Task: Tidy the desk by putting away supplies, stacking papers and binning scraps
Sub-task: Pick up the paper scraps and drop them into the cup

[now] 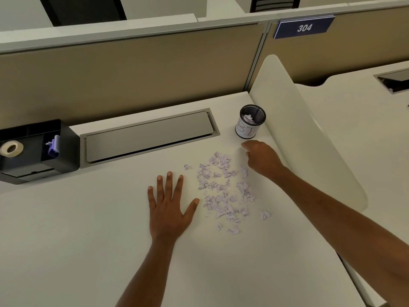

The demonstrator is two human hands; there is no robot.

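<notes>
Torn paper scraps (224, 189) lie scattered between the hands: left hand (169, 207) flat, fingers spread, on the surface (66, 229); right hand (262, 159) loosely curled, apparently empty, nearer the far mesh bin (251, 121).

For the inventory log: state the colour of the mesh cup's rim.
Black, on the mesh cup, seen in the head view.

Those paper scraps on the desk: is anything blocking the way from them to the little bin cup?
Nothing visible stands between the paper scraps and the mesh bin cup; only bare desk lies there. The right hand is beside that path, between pile and cup. The left hand rests flat left of the scraps.
</notes>
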